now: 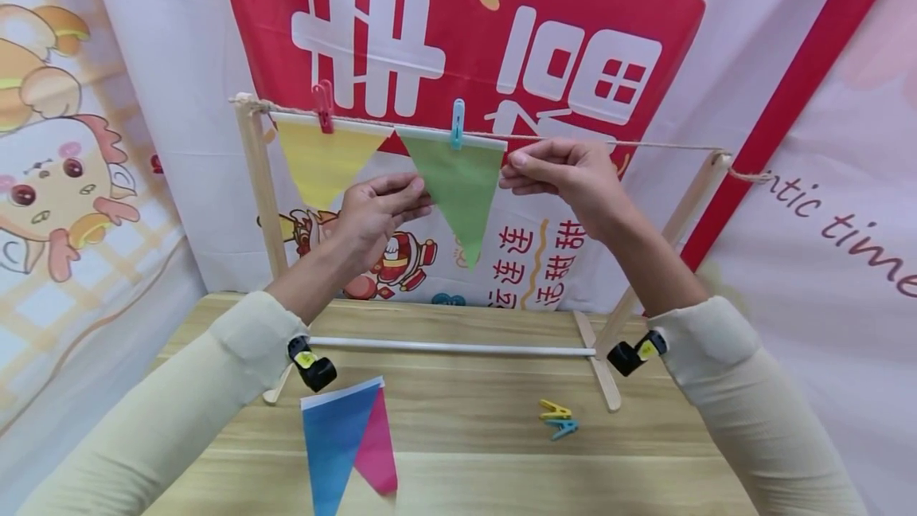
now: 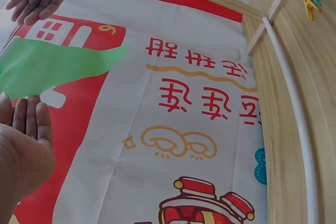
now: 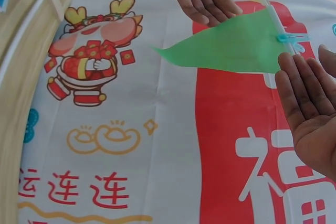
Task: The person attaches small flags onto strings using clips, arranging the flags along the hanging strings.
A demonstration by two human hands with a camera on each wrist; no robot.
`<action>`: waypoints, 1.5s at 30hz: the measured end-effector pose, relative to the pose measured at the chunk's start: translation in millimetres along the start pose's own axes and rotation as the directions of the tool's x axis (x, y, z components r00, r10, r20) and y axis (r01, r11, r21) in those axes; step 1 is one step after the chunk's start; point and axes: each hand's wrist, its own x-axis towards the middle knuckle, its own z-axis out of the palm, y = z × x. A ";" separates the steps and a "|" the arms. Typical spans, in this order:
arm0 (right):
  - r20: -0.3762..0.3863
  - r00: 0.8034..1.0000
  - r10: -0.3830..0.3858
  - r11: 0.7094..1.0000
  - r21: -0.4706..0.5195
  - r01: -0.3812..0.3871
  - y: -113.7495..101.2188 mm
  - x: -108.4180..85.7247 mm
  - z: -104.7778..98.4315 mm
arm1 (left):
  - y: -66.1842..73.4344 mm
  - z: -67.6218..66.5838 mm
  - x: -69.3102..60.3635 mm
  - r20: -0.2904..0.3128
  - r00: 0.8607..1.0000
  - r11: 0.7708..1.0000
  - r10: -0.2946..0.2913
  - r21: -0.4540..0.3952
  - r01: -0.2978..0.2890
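A green triangular flag hangs point down from a string, held by a light-blue clothespin at its white top edge. My left hand is at the flag's left edge, fingertips touching or very near it. Close to the upper right corner is my right hand; in the right wrist view its fingers are extended and grip nothing. Left of the green flag, a yellow flag hangs from a red clothespin, partly behind my left hand.
Wooden posts carry the string, with a white rod low between them. On the wooden table lie a blue flag over a pink one, plus a yellow clothespin and a blue clothespin. A printed cloth hangs behind.
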 end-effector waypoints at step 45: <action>-0.053 0.984 0.172 0.981 -0.078 -0.176 93.5 -63.9 -21.9 | -50.5 -38.0 -17.7 -0.025 0.995 0.988 -0.101 0.117 0.104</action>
